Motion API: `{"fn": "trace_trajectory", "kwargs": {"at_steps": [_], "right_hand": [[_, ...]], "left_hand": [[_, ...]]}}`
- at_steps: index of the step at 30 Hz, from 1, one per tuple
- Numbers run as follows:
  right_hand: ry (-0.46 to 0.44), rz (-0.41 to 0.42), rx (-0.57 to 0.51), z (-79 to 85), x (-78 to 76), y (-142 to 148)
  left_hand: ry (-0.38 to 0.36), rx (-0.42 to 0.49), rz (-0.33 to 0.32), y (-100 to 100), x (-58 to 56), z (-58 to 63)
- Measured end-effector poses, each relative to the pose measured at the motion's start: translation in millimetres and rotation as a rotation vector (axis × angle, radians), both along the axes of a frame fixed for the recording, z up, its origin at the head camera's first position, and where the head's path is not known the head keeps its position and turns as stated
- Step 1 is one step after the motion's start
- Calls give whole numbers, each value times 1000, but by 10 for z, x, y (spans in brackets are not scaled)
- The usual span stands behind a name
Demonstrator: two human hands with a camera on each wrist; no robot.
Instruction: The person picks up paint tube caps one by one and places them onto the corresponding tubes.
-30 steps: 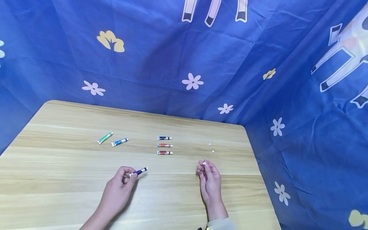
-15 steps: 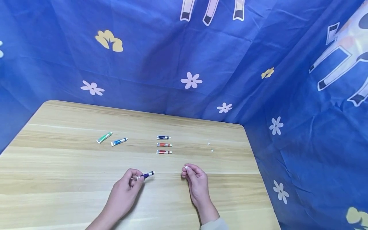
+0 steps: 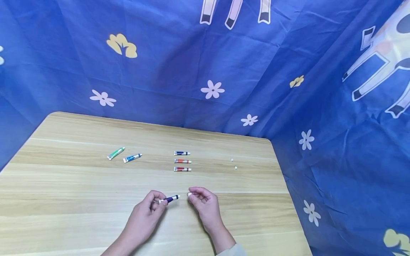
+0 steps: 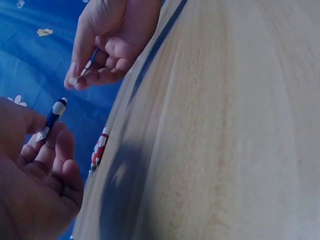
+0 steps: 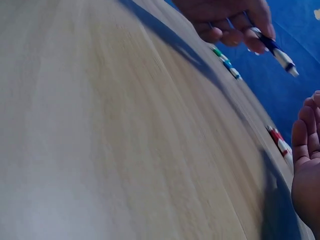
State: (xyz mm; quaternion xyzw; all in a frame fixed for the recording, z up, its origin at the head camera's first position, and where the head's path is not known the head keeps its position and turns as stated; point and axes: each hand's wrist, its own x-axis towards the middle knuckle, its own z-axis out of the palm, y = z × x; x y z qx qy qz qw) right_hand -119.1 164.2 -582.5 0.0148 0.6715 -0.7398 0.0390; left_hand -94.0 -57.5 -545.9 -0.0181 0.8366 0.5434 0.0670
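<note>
My left hand (image 3: 146, 213) pinches a dark purple-blue paint tube (image 3: 172, 199) by its flat tail end, its nozzle pointing right. Across from that nozzle, my right hand (image 3: 205, 209) holds a small white cap (image 3: 189, 194) between thumb and index finger. A short gap shows between cap and nozzle in the head view. Both hands are raised above the table, and their shadows fall on the wood. From the left wrist view, the tube (image 4: 54, 116) tilts upward, with the white cap (image 4: 73, 80) at the other hand's fingertips. The right wrist view shows the tube's nozzle (image 5: 294, 72) uncapped.
Beyond the hands lie a navy tube (image 3: 182, 153), an orange-red tube (image 3: 183, 161) and a dark red tube (image 3: 182, 169) in a column. Farther left are a green tube (image 3: 116, 153) and a blue tube (image 3: 132, 158). Two white caps (image 3: 235, 168) rest at right on the wooden table (image 3: 80, 192).
My right hand has moved left with the cap, toward the tube. My left hand has shifted right and slightly nearer, still holding the tube.
</note>
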Motion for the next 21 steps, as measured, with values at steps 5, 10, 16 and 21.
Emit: {"fn": "trace_trajectory", "kwargs": {"at_steps": [5, 10, 16, 21], "right_hand": [[2, 34, 8, 16, 17, -86], [34, 40, 37, 37, 25, -128], [45, 53, 68, 51, 44, -133], [45, 76, 96, 38, 59, -127]], "left_hand": [[10, 41, -13, 29, 12, 5], [22, 54, -17, 39, 18, -5], [28, 43, -13, 36, 16, -14], [19, 30, -10, 27, 14, -26]]}}
